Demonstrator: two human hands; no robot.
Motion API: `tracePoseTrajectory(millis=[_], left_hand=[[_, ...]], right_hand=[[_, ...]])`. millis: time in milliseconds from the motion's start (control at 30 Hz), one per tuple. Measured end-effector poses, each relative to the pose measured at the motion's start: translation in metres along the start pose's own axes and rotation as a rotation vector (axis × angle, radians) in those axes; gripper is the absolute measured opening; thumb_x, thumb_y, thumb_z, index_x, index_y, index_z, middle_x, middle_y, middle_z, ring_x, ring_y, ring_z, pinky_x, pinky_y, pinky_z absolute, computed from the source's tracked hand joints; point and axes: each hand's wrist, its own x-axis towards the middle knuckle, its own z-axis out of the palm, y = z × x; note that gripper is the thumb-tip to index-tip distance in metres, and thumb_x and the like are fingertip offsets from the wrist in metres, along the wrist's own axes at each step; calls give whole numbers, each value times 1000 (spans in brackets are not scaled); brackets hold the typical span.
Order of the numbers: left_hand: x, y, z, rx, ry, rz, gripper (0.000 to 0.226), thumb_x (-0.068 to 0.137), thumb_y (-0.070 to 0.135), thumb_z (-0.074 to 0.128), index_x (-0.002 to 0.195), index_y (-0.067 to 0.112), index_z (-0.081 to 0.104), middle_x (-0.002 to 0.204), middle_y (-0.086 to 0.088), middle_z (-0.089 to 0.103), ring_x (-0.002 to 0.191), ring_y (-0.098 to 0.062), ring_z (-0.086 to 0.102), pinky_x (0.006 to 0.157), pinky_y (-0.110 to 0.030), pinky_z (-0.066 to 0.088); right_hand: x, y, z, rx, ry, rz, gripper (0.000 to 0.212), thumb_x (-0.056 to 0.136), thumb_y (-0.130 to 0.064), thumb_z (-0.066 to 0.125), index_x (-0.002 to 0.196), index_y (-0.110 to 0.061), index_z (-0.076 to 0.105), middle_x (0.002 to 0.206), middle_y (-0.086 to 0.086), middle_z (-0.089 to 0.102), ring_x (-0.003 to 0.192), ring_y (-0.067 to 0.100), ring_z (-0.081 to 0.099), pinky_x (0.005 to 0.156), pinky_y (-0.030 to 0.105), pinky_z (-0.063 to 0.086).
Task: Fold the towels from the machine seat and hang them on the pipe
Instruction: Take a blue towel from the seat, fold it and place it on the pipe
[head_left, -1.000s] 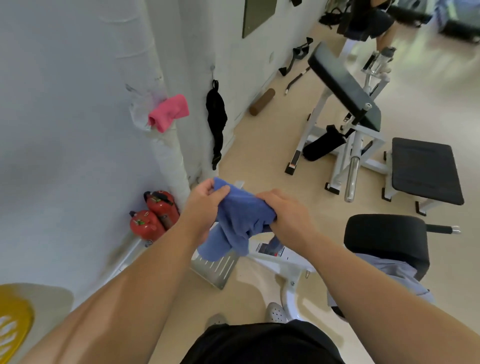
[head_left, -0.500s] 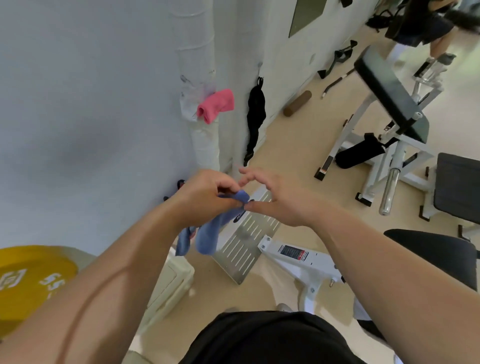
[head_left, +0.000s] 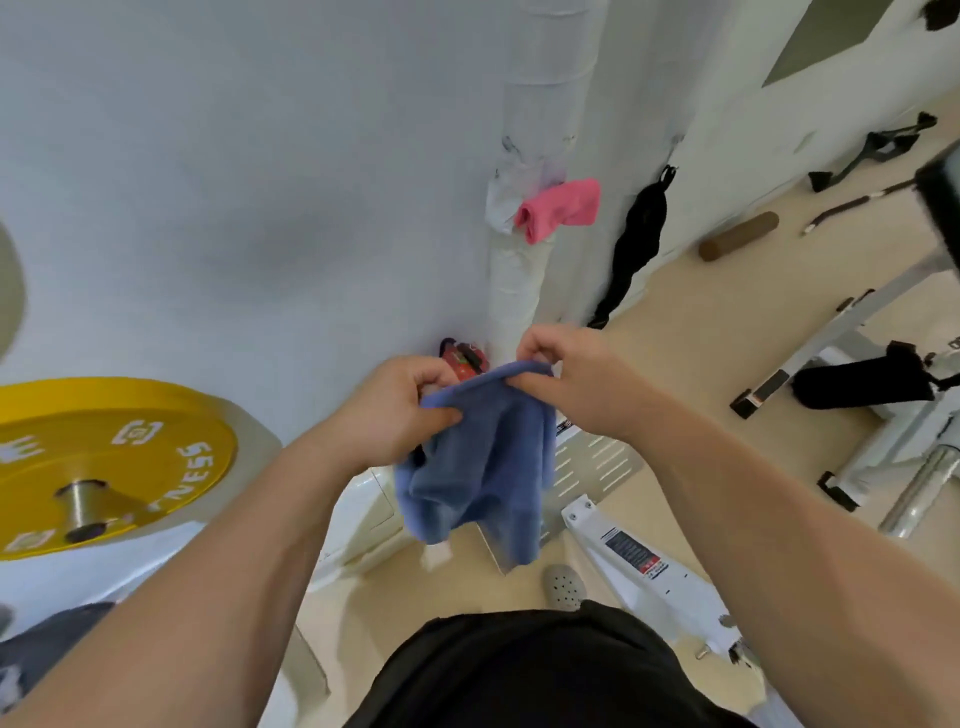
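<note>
Your left hand (head_left: 395, 415) and the blue towel (head_left: 483, 457) hide all but the top of the red fire extinguisher (head_left: 464, 358) behind the towel. The towel's lower hem is blurred. Left of the towel, the yellow weight plate (head_left: 119, 452) is cut off by the picture's edge. The sticker (head_left: 631, 553) to the towel's lower right is unreadable.

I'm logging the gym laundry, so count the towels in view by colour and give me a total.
1 blue cloth towel, its top edge pinched by the left hand and the right hand
1 pink cloth towel, folded, on the white wrapped pipe
Total: 2 towels
</note>
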Motion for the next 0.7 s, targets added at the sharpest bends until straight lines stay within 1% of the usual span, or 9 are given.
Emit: tracePoseTrajectory(millis=[33,133,233,333,433,533,600,633,700], left_hand=[[-1,-1,-2,-47,23,-51,10,78,11,72,74,19,67,66,0,61,61,-7,51,59,-23,44],[3,-2,-7,-60,67,-172,20,81,8,75,67,17,65,57,10,53,56,-8,46,53,-18,38],[10,-6,-4,112,-7,-307,29,87,19,73,67,5,58,59,2,47,58,-12,41,57,-26,35],[13,-20,17,104,66,-446,33,88,21,72,64,9,53,54,6,42,58,-14,38,57,-28,32],[13,-26,46,82,188,-517,10,89,15,66,83,14,59,67,3,61,57,-16,44,56,-27,36],[19,-21,82,152,228,-548,16,91,8,61,97,23,65,79,-5,69,63,-20,54,56,-25,41],[28,-13,106,240,225,-542,18,94,9,56,81,17,67,74,-4,62,69,-24,52,57,-23,38],[32,-10,114,259,238,-553,26,97,12,54,72,15,61,71,-2,57,70,-24,49,57,-23,36],[37,-4,123,169,320,-607,36,104,19,47,68,15,52,68,-1,51,69,-23,45,57,-27,34]], right_hand=[[5,9,-6,-6,1,30,25,86,-21,75,74,-27,54,67,-8,54,65,8,49,63,22,40],[22,39,-28,-89,-43,72,32,87,-26,77,66,-27,52,61,-9,51,61,8,47,59,24,37],[41,72,-53,-157,-81,63,22,88,-24,74,71,-19,60,66,-4,58,68,18,52,61,26,32],[60,98,-75,-122,-52,53,21,88,-26,71,72,-26,57,71,1,59,73,23,53,64,28,33],[74,110,-87,34,19,59,22,90,-24,70,73,-25,57,68,-1,55,71,19,51,67,33,39],[83,117,-92,238,68,115,14,88,-30,69,77,-25,62,69,-2,58,69,16,53,70,37,46],[85,117,-93,322,97,120,19,88,-31,68,71,-28,62,63,-10,55,65,12,51,68,36,44],[85,115,-94,367,124,118,26,90,-29,67,66,-27,59,59,-13,50,63,11,47,66,34,41],[86,112,-99,438,184,114,36,91,-26,67,59,-22,50,54,-13,40,59,9,39,61,30,35]])
